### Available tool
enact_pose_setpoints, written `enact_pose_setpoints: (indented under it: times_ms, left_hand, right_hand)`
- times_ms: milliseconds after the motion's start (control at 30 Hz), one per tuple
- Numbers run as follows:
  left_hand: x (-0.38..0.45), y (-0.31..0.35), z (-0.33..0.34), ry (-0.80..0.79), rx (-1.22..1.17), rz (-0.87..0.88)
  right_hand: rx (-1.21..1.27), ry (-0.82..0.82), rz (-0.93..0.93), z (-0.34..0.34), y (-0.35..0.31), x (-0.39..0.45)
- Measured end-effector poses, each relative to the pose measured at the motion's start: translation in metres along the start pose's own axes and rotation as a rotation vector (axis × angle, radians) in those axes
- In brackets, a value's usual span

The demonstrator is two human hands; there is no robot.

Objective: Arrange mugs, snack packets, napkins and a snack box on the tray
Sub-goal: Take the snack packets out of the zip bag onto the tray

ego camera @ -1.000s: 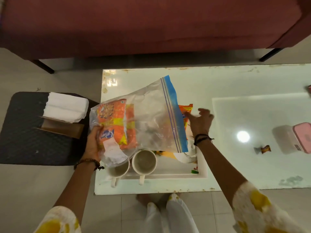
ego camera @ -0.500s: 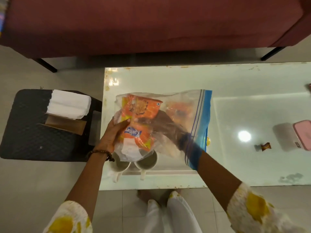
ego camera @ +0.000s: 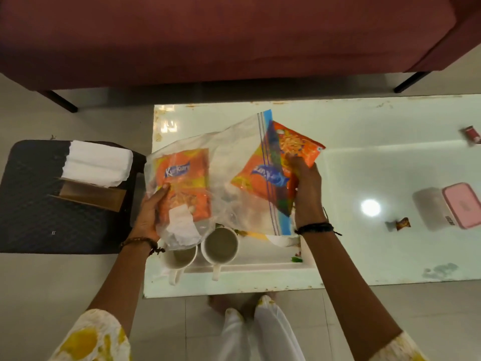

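Off the table's left edge the napkins (ego camera: 97, 165) wait on a dark stool (ego camera: 31, 204). The left hand (ego camera: 149, 214) grips the zip bag (ego camera: 221, 183), one packet (ego camera: 182, 178) inside. The right hand (ego camera: 307, 188) pinches another snack packet (ego camera: 289, 157), half out. Below, mugs (ego camera: 220, 246) stand at the tray's (ego camera: 250, 267) near-left corner; the sagging bag could topple them.

Both your arms reach forward from yellow-patterned white sleeves, forearms bare. Your left hand (ego camera: 152, 213) has its fingers curled round the closed end of the clear plastic zip bag with a blue seal strip (ego camera: 223, 178); a beaded bracelet sits on that wrist. Your right hand (ego camera: 305, 190) grips the orange foil snack packet (ego camera: 276, 165) at the bag's mouth, knuckles up, a black thread band on its wrist.
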State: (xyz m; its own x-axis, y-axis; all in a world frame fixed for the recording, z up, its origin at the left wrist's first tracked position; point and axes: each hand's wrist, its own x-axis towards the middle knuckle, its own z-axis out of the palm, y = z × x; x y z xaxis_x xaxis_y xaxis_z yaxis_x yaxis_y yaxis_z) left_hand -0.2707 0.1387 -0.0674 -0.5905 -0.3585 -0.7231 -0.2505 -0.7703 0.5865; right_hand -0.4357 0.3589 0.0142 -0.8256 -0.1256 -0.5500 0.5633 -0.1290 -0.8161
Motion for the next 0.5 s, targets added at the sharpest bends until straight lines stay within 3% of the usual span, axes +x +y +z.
enact_pose_setpoints:
  times_ms: [133, 267, 367, 500]
  left_hand:
    - [-0.003, -0.003, -0.012, 0.079, -0.038, 0.077]
    - [-0.005, -0.005, -0.021, 0.114, -0.117, 0.071]
    - [-0.007, -0.002, -0.019, 0.119, -0.084, 0.090]
    - [-0.006, -0.002, -0.012, 0.109, -0.044, 0.085]
  right_hand:
    - [0.157, 0.143, 0.021, -0.028, -0.004, 0.000]
    - [-0.040, 0.166, 0.018, -0.056, 0.001, 0.006]
    - [-0.741, -0.020, 0.039, -0.070, 0.008, 0.022]
    - [-1.688, -0.489, 0.151, -0.057, 0.016, 0.043]
